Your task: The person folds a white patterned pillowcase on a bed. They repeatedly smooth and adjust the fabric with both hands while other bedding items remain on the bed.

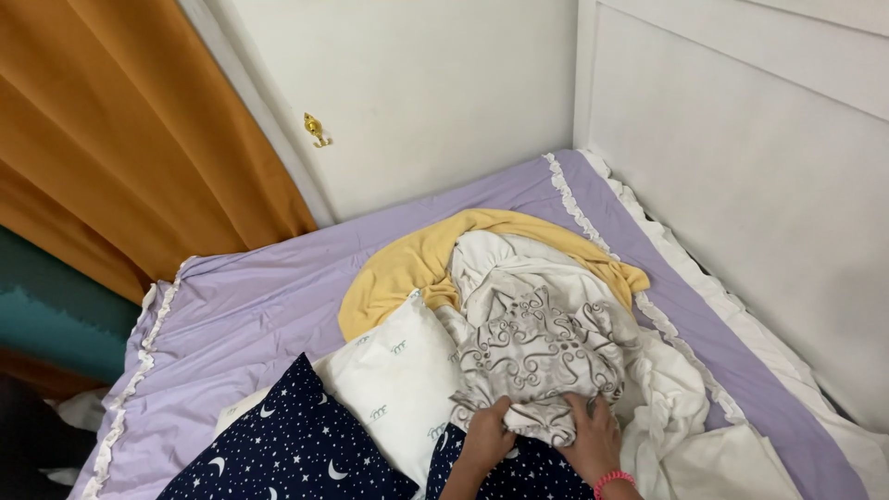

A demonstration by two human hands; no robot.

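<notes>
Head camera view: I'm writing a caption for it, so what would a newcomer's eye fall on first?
Probably the heap at the middle of the lilac bed sheet: a grey swirl-patterned cloth over white linen, ringed behind by a mustard yellow blanket. At the bottom edge, both hands, the left hand and right hand, grip that cloth's hem above a navy star-and-moon pillow. An orange curtain fills the upper left.

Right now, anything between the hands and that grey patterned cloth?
Nothing visible. The left hand and the right hand both already grip the near edge of the grey patterned cloth, which lies bunched on the white bedding beside the white pillow.
</notes>
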